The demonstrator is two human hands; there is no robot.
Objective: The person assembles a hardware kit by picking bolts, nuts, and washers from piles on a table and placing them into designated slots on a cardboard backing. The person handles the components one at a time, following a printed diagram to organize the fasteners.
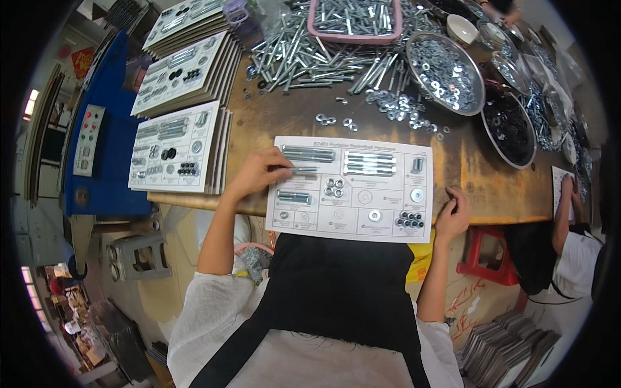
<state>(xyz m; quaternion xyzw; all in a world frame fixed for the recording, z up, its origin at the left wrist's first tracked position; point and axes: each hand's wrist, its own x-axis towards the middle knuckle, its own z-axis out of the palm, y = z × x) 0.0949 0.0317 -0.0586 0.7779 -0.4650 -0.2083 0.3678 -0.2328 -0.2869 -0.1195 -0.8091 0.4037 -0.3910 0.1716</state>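
A white printed card (pixel 381 220) lies at the table's near edge, with bolts, nuts and washers set out in its boxes. My left hand (pixel 259 173) reaches over the card's upper left, fingertips pinched on a short silver bolt (pixel 305 169). Just above that bolt is a row of long bolts (pixel 307 154); a shorter bolt group (pixel 294 196) sits below. To the right are more bolts (pixel 370 163), several nuts (pixel 334 187) and black nuts (pixel 409 220). My right hand (pixel 453 216) rests beside the card's right edge, fingers loosely bent and apart, with nothing visible in it.
Stacks of filled cards (pixel 174 152) stand at the left. Loose bolts (pixel 291 58) are heaped at the back beside a pink basket (pixel 354 39). A metal bowl of washers (pixel 446 74) and a bowl of black parts (pixel 510 129) sit at right. Another person's arm (pixel 563 200) is far right.
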